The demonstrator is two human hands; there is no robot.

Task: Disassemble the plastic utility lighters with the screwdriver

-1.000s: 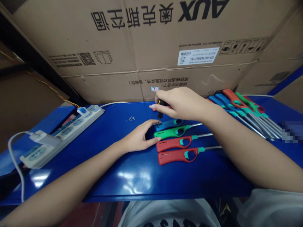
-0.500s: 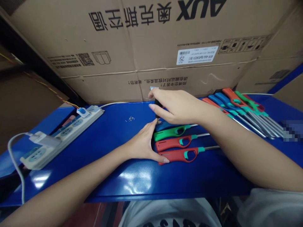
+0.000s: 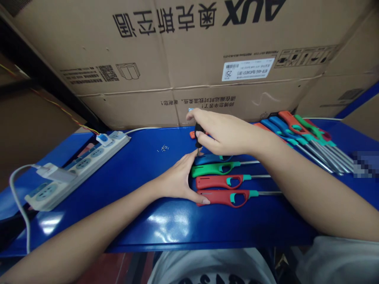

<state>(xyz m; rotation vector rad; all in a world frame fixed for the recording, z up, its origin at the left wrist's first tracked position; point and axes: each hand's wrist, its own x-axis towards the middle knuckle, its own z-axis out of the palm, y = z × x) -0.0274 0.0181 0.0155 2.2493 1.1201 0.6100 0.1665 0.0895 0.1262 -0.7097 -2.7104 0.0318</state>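
My right hand (image 3: 217, 132) grips a screwdriver by its black handle (image 3: 199, 134). The shaft points down at the end of a blue lighter (image 3: 207, 159), partly covered by the fingers. Thumb and fingers of my left hand (image 3: 179, 177) span the left ends of a row of long-necked lighters. The thumb lies on the nearest red lighter (image 3: 223, 197), while the fingertips are by the blue one. Between these two lie a green lighter (image 3: 204, 169) and another red lighter (image 3: 211, 182). An orange piece (image 3: 192, 135) shows behind the screwdriver, mostly hidden.
Several small screws (image 3: 164, 148) lie beyond my left hand. A white power strip (image 3: 89, 165) with plugged-in cables runs along the left. More lighters (image 3: 308, 132) are piled at the right. A large cardboard box (image 3: 142, 67) stands behind the blue table (image 3: 133, 232).
The nearer lighters have slid slightly right. My right thumb has shifted right around the screwdriver handle, and the orange piece has come into view. My left hand stays at the row's left end.
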